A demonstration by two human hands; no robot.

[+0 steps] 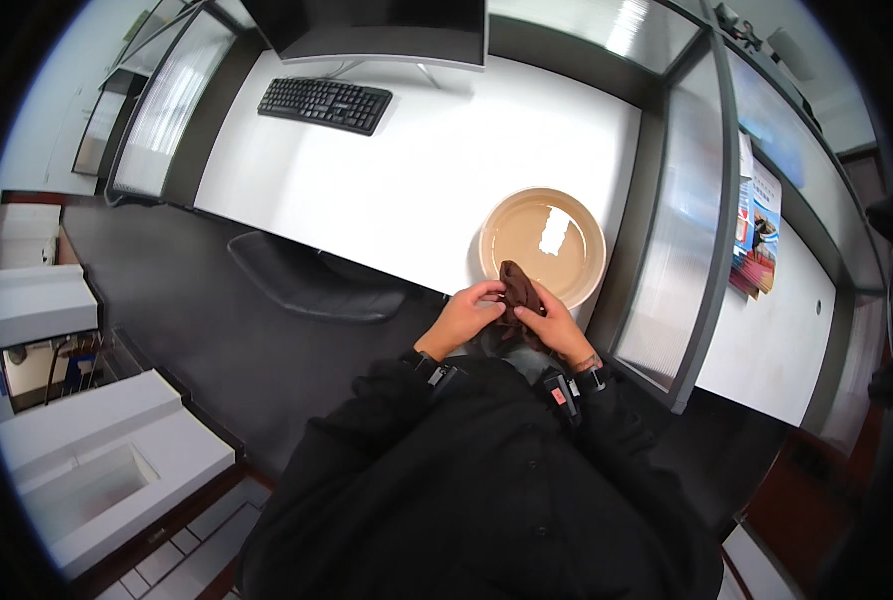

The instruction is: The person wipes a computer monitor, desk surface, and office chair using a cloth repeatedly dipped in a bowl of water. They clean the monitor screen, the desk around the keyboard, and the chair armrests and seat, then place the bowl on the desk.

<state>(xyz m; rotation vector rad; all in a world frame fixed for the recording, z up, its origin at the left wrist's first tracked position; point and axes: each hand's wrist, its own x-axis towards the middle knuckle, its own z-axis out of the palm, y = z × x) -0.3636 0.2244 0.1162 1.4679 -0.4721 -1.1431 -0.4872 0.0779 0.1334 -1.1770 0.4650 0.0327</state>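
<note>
A bunched dark brown cloth (519, 290) is held between my two hands, just in front of a round beige basin. My left hand (468, 318) pinches its left side with thumb and fingers. On the other side my right hand (556, 328) grips the cloth, thumb laid over it. The basin (493, 220) stands on the white desk near its front edge and holds what looks like water, with a bright reflection on the surface. The cloth's top overlaps the basin's near rim in view; I cannot tell whether they touch.
A black keyboard (324, 104) lies at the back left of the white desk (396, 180), below a monitor (366, 30). A black chair (306, 285) is at the desk's front left. A framed partition (678, 220) rises right of the basin; beyond it are magazines (758, 230).
</note>
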